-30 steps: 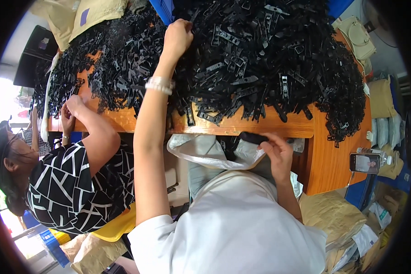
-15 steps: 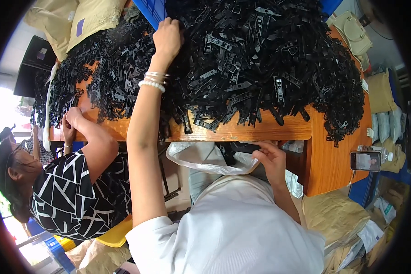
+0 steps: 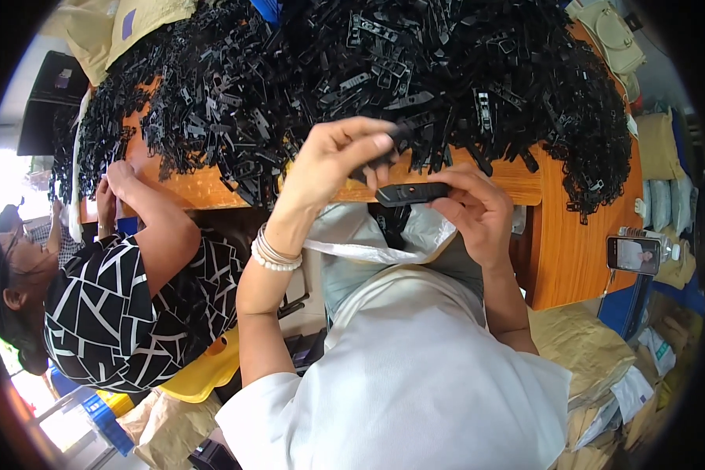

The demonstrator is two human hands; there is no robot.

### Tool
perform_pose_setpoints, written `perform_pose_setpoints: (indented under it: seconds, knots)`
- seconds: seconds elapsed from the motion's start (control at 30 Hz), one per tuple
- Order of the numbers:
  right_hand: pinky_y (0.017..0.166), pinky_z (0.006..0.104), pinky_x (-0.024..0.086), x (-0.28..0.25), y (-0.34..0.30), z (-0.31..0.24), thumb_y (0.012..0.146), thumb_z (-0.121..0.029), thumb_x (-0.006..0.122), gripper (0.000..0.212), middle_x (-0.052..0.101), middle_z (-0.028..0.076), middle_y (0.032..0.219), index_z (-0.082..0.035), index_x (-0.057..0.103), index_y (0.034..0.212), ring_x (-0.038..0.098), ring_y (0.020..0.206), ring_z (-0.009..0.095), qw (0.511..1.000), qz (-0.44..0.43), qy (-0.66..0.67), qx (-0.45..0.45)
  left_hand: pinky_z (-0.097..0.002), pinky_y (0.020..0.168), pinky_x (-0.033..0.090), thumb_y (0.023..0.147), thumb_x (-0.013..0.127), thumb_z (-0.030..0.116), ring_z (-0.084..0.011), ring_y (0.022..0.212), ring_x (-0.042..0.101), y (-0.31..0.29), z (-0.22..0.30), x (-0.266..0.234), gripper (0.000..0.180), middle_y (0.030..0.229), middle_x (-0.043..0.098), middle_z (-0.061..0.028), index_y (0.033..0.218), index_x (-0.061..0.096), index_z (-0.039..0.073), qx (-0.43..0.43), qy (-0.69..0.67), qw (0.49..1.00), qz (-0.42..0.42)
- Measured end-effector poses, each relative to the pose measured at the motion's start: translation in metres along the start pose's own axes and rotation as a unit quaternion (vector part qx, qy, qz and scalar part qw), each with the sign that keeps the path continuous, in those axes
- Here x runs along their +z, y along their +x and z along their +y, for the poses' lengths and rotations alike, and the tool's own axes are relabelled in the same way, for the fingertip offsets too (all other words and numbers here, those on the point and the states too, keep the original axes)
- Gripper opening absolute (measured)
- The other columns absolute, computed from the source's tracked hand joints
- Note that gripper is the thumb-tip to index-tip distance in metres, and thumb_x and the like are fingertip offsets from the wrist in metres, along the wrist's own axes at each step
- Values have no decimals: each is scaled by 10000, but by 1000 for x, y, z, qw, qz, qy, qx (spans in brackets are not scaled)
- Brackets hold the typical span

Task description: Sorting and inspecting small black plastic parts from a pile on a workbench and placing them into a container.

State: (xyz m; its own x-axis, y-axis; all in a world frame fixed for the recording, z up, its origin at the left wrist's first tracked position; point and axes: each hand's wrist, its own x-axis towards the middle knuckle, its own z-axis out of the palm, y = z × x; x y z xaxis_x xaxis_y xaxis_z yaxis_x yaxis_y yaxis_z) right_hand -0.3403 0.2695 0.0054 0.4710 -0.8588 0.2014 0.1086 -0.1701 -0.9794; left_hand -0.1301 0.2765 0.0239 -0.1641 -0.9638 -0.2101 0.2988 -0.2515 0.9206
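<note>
My right hand (image 3: pixel 479 213) pinches one end of a long black plastic part (image 3: pixel 409 194), which has a tapered tip and lies level in front of the table edge. Close by, up and to the left, my left hand (image 3: pixel 338 159) is closed on a dark plastic piece (image 3: pixel 392 149); it is blurred and partly hidden by my fingers. Below both hands an open white plastic bag (image 3: pixel 352 249) rests over my lap, with dark parts (image 3: pixel 392 225) inside. Behind my hands a big heap of black plastic parts (image 3: pixel 431 70) covers the table.
The brown wooden table (image 3: pixel 576 251) has its front edge just beyond my lap. On the left a person in a patterned top (image 3: pixel 125 313) works at the same table. A phone (image 3: pixel 633 255) stands at the right. Brown sacks (image 3: pixel 576 352) lie below it.
My left hand has come back from the far heap and the blue basket to beside my right hand, with a dark piece. My right hand has lifted its black part from over the bag.
</note>
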Motion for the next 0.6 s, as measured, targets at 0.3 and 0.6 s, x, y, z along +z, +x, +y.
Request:
perform_pose_setpoints:
  seconds: [0.3,0.6]
  knots:
    - [591,209,424,7,-9,0,685,37,659,262,568,68,832,16,613,942,524,687,122,980,43,-180,-76,-252,576,460,766,642,129,-145,638,574,-32,-16,34,440,935,609,-149,1129,492,-69,47,277,960,5]
    - [643,227,435,9,-2,2,664,18,650,325,564,82,897,5,599,985,537,756,151,980,30,-176,-86,-354,656,458,734,628,94,-343,722,569,-40,-20,31,413,905,576,-225,1099,494,-46,163,412,896,-3]
